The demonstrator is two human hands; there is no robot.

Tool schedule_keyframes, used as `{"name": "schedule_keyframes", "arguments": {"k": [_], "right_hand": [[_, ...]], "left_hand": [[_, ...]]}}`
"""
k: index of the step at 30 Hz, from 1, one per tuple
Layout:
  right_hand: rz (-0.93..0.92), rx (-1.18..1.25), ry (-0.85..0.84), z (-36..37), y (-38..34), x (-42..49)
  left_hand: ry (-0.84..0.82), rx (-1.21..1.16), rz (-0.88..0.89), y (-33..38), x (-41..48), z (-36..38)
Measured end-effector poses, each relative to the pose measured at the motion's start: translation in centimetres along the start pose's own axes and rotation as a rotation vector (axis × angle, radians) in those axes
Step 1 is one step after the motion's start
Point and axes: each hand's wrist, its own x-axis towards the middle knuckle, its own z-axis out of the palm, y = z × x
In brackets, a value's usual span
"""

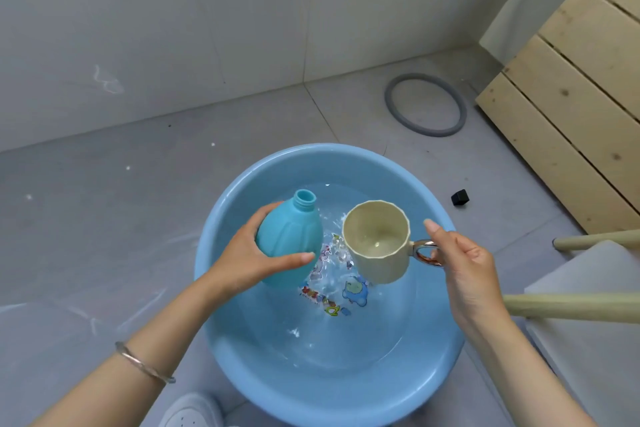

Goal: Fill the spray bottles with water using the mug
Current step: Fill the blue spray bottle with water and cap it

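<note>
The bottle (290, 239) is held over the tub (216, 225) on the left, with the mug (379, 243) just beside it on the right. Water (346, 343) lies in the tub, and a ring (388, 101) lies on the floor (104, 211) behind it.

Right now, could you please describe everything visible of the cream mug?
The mug is cream and faceted, ceramic-looking, with a shiny metallic handle. The right hand grips that handle, holding it over the water in the blue basin, mouth tipped toward the camera. It looks nearly empty and is right of the blue bottle, apart from it.
</note>
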Motion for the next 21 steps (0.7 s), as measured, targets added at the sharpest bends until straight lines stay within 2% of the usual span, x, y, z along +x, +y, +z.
{"name": "schedule_keyframes", "arguments": {"k": [6,11,21], "right_hand": [[-0.042,-0.025,-0.007,-0.7,-2.4,-1.1],[-0.038,-0.010,-0.056,-0.8,-3.6,-1.7],[-0.207,-0.210,0.007,-0.3,-4.9,-1.7]], "left_hand": [[-0.069,0.148,0.011,-0.7,0.0,1.0],[-0.125,0.314,0.091,-1.3,-0.1,1.3],[-0.115,0.372,0.131,-1.9,-0.2,1.6]]}}
